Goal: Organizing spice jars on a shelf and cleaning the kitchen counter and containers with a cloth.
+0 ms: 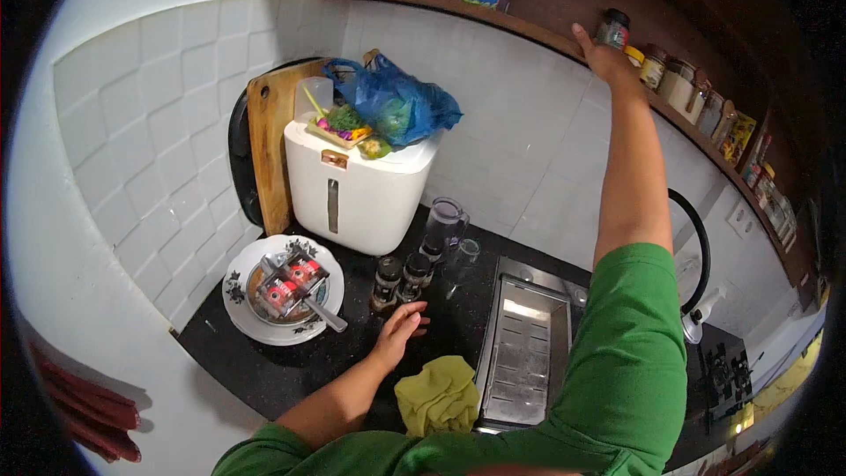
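Observation:
My right hand [605,59] reaches up to the edge of the brown wooden shelf, beside a dark-lidded jar [613,29]; the fingers are partly hidden, so whether they touch the jar is unclear. Low over the black counter [277,380], my left hand [400,334] has its fingers apart and holds nothing. Just beyond it stand several dark-capped spice jars [386,283], with a clear pitcher [446,215] and a glass [468,250] behind them. A crumpled yellow-green cloth [437,396] lies near my body, left of the steel sink [525,350].
A white container [357,195] carries a blue plastic bag [403,99] and a small flower tray. Behind it leans a wooden cutting board [272,152]. Stacked plates [238,307] hold a bowl, coffee packets and a spoon. More jars line the shelf [462,8]; a black faucet hose [702,238] curves at right.

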Tool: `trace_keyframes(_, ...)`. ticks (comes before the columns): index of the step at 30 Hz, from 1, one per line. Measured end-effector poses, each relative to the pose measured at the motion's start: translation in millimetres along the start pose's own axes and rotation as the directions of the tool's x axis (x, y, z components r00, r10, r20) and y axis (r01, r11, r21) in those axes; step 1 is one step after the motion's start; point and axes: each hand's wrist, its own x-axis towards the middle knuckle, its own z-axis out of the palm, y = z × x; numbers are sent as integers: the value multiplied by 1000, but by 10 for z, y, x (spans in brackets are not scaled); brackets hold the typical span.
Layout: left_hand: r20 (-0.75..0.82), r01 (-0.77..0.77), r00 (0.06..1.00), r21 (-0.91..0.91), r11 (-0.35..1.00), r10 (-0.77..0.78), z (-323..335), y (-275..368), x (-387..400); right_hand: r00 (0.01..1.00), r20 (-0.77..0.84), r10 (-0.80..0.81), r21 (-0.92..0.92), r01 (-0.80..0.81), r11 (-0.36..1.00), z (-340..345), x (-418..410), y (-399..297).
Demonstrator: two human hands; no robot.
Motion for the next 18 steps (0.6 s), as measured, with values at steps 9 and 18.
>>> trace_keyframes(9, -11, 4, 1000, 1, 1000, -4, -10, -11, 43, 498, -757, -422, 76, 710, 700, 1052, -1143, -229)
trace_keyframes(18, 20, 28, 999, 43, 999, -29, 10, 29, 38, 623, 7, -782, 528, 662, 533, 1735, -2922, -491)
